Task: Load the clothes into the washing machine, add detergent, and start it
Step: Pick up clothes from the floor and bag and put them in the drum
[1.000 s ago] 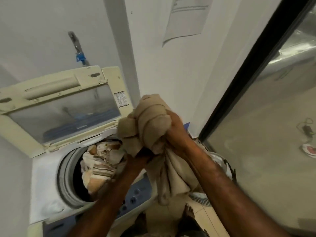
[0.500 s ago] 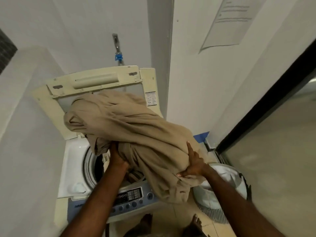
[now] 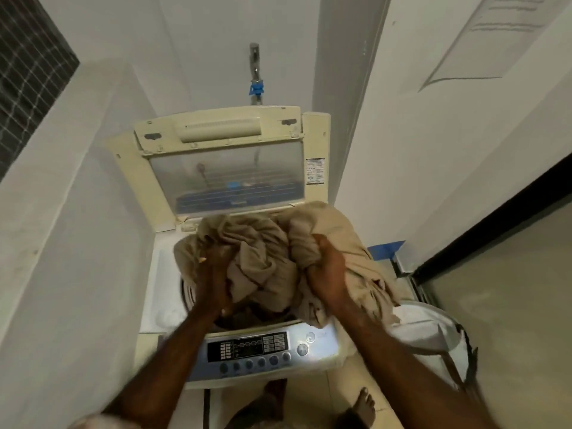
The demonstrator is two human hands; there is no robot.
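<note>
Nearest, at six o'clock: pale floor tiles with two bare feet on them. Just beyond, a blue-grey control panel along the front of a top-loading washing machine, white on its deck, cream on its casing, wedged in a narrow nook with white walls close at nine and three o'clock. At four o'clock, a white laundry basket on the floor; past it, blue tape and a dark door frame slanting up toward two o'clock.

Over the drum mouth at centre, a large beige cloth: plain, crumpled into thick folds, partly sunk into the opening, draped at three o'clock over the machine's edge toward the basket. Gripped on both sides: left hand at the cloth's eight o'clock, fingers dug into the folds; right hand at its four o'clock, fingers curled round a thick bunch.

Farther, at twelve o'clock, the lid standing open, cream frame round a clear window. On its three-o'clock border, a small printed sticker, too small to read; panel markings equally illegible. Behind the lid, a metal tap with a blue fitting. High at one o'clock, a paper sheet on the wall, print blurred. At ten o'clock, a dark gridded panel.
</note>
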